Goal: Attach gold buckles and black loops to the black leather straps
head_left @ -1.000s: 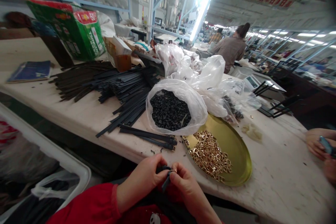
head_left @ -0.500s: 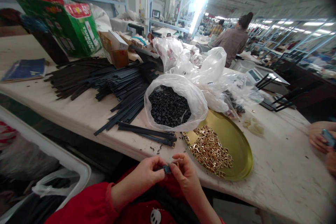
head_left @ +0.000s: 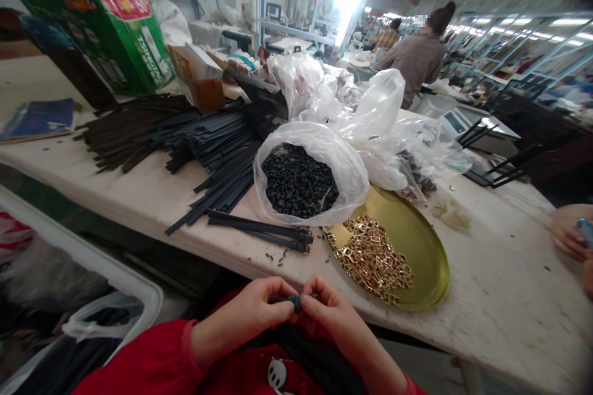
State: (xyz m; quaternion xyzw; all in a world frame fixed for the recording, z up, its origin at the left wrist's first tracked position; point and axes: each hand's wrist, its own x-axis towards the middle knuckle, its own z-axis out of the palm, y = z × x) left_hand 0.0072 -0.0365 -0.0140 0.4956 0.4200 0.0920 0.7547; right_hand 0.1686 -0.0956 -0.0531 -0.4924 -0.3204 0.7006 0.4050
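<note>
L hand (head_left: 266,303) pinches dk strip (head_left: 294,302); R hand (head_left: 323,301) fingers narrow beside it, load unclear. Prob. fitting step; next needs strip steady.

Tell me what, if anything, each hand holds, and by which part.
The left hand pinches a dark strip between thumb and fingers; which part cannot be told. The right hand has its fingertips beside it; whether they grip anything is hidden.
</note>
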